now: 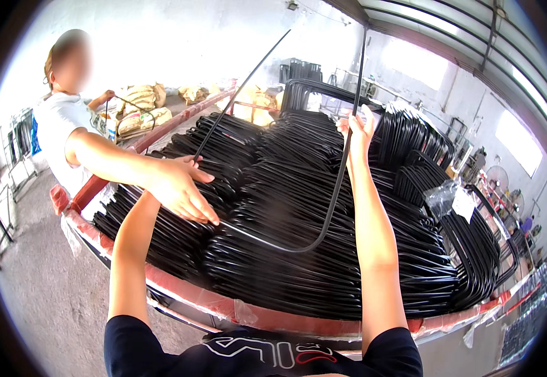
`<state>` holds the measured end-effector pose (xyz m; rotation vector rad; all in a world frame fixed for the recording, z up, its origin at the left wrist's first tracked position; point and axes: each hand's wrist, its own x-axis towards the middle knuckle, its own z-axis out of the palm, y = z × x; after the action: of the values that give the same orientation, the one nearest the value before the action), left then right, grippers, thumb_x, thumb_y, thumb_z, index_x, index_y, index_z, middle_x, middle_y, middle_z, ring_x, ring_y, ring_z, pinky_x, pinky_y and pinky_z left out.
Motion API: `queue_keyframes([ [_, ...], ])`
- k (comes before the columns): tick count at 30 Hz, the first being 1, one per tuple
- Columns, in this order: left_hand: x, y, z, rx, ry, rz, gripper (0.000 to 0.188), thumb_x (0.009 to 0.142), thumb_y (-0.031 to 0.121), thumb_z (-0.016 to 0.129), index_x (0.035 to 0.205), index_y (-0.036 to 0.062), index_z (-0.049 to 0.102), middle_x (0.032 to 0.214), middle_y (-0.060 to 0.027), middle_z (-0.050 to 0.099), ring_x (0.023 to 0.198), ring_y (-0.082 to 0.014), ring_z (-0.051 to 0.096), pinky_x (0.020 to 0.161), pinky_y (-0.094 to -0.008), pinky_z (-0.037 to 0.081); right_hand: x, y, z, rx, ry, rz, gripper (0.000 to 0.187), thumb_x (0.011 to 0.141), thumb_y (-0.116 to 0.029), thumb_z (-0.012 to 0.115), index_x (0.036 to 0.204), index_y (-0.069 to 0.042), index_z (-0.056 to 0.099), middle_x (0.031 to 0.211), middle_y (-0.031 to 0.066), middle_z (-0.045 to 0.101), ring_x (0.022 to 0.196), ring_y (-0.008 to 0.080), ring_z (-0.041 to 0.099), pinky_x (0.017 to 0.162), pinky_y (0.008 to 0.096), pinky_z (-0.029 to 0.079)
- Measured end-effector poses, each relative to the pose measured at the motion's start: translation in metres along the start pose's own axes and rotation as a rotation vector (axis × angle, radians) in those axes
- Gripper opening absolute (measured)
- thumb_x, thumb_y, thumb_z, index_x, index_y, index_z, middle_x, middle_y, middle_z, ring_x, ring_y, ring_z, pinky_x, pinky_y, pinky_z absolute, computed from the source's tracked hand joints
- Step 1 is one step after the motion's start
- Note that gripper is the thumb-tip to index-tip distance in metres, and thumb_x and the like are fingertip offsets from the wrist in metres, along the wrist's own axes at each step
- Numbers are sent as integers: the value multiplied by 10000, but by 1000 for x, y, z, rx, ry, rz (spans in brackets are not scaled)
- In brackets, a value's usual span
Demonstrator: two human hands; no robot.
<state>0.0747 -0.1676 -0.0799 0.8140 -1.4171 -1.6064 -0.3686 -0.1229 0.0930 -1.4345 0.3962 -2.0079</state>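
A long black tube (pixel 327 221), bent into a wide U, is held up in front of me with its two legs rising away. My right hand (pixel 359 129) is closed around the right leg. Mostly hidden behind a co-worker's forearm, my left hand (pixel 192 161) shows only some fingertips, closed at the left leg. The co-worker's open hand (pixel 182 190) reaches across my left wrist, fingers extended close to the tube's lower bend. Beneath lies a broad pile of similar black bent tubes (pixel 280 276), stacked in rows.
A red padded rail (pixel 223 303) borders the pile nearest me. The co-worker (pixel 63 125) stands at left, the other hand on a thin dark piece. Yellowish sacks (pixel 141 107) lie behind. At right are more bent tubes (pixel 475 245) with clear plastic wrap (pixel 442 198) and a fan (pixel 497 178).
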Motion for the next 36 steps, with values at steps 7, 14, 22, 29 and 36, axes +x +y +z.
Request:
queue_keyframes([
  [7, -18, 16, 5, 363, 4, 70, 239, 808, 140, 559, 1019, 49, 493, 790, 10, 530, 703, -67, 472, 623, -211, 400, 2, 29, 10, 25, -108, 129, 525, 845, -21, 433, 1305, 7, 182, 1017, 154, 512, 711, 230, 604, 611, 283, 481],
  [14, -30, 42, 12, 870, -315, 234, 183, 792, 183, 590, 913, 61, 526, 738, 13, 541, 663, -86, 503, 598, -223, 406, 42, 32, 30, 170, -78, 113, 425, 810, 32, 449, 1220, 2, 342, 900, 87, 532, 686, 173, 553, 644, 287, 464],
  [22, -52, 65, -27, 1177, -259, 502, 170, 774, 232, 625, 791, 75, 564, 679, 17, 553, 617, -107, 539, 570, -237, 413, 38, 44, 63, 415, -119, 156, 261, 784, 45, 458, 1037, -20, 446, 817, 78, 546, 584, 151, 484, 513, 244, 380],
  [29, -86, 97, -32, 1357, -415, 483, 143, 828, 197, 564, 827, 54, 555, 734, 15, 550, 727, -48, 561, 688, -159, 431, 23, 9, 128, 366, -220, -15, 428, 810, 12, 460, 1224, -23, 355, 893, 66, 519, 571, 121, 458, 498, 223, 364],
  [36, -46, 69, -67, 642, -567, -21, 180, 870, 148, 452, 760, 65, 336, 651, 15, 355, 627, -29, 452, 655, -159, 424, 26, -10, 163, 337, -314, -72, 631, 802, 3, 445, 1348, -48, 136, 950, 68, 479, 580, 105, 403, 481, 205, 314],
])
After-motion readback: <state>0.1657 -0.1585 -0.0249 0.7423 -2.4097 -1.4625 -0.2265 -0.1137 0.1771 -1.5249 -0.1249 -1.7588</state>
